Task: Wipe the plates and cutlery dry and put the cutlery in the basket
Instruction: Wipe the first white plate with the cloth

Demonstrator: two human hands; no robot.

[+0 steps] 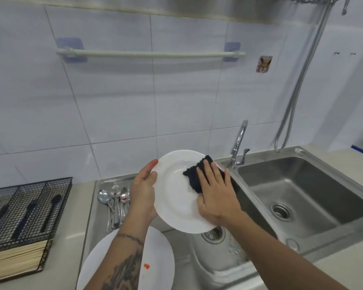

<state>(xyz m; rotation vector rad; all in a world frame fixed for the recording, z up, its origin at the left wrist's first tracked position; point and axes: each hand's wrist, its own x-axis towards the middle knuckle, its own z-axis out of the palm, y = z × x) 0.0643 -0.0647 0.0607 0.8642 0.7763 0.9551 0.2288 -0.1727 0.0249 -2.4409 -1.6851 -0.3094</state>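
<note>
My left hand (143,191) grips the left rim of a white plate (174,206), held tilted above the sink's left basin. My right hand (215,195) presses a dark cloth (192,176) flat against the plate's face with straight fingers. A second white plate (155,256) lies below on the draining board, with a small red speck on it, partly hidden by my left forearm. Several metal spoons (115,203) lie on the draining board left of the held plate. A black wire cutlery basket (27,208) stands on the counter at the left, with dark-handled utensils and pale chopsticks in it.
A chrome tap (238,143) rises behind the double steel sink (302,197). A white object sits in the left basin under the plate. A towel rail (151,53) is fixed to the tiled wall. A metal hose hangs at the right.
</note>
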